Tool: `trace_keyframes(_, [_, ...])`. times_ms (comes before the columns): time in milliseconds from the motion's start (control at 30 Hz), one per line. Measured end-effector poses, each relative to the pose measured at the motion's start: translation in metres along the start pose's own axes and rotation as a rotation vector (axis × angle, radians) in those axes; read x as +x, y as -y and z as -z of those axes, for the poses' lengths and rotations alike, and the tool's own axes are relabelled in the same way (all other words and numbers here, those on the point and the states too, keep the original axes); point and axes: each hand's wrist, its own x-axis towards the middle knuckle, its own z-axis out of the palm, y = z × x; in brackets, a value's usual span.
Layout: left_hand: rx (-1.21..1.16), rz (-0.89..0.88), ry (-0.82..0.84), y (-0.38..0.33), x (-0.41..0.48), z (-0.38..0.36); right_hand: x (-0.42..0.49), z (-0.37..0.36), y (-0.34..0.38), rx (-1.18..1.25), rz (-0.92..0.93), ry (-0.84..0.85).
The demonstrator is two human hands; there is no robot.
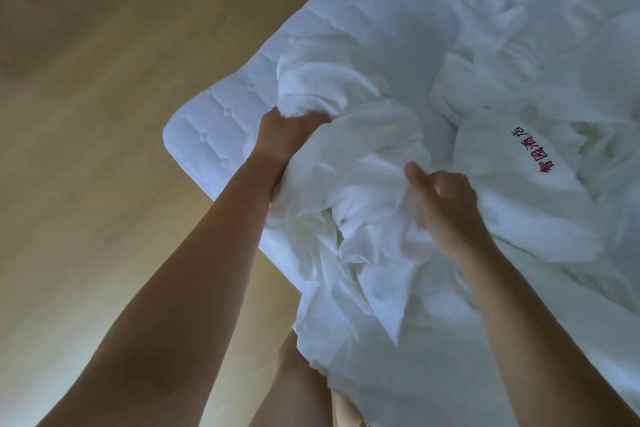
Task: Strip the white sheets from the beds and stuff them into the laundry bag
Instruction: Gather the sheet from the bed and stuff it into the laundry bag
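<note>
White sheet (360,191) lies crumpled in a loose heap over the near corner of the bed, in the centre of the frame, with a fold spilling off the bed's edge toward the bottom centre. Pale wooden floor (104,121) fills the left half of the frame. Next to it, the quilted mattress (211,139) shows bare at its rounded corner, left of centre, with more of its stitched surface running toward the top. The left hand (287,135) comes in from the lower left and grips a thick wad of the sheet just beside that bare corner, its fingers buried in the cloth. Below it, at the bottom centre, a bare leg (298,388) shows under the hanging fold. The right hand (446,208), right of centre, pinches a bunched fold of the same sheet, thumb pointing up and fingers curled into the fabric. Further right, red embroidered characters (535,152) mark a smooth white piece of bedding among more rumpled white linen.
</note>
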Motion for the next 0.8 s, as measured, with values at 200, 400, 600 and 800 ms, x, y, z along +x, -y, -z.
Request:
trace_keyframes(200, [0.31, -0.418, 0.544, -0.026, -0.081, -0.082, -0.023, 0.084, 0.022, 0.276, 0.207, -0.45])
trace_keyframes(400, [0.839, -0.61, 0.902, -0.008, -0.149, -0.169, -0.059, 0.135, -0.053, 0.105, -0.107, -0.448])
trace_keyframes(600, [1.14, -1.183, 0.954, 0.027, -0.186, -0.178, -0.095, 0.127, -0.152, -0.035, -0.154, -0.535])
trace_keyframes(800, [1.076, -1.562, 0.549, 0.065, -0.17, -0.166, -0.112, 0.119, -0.194, -0.076, -0.282, -0.588])
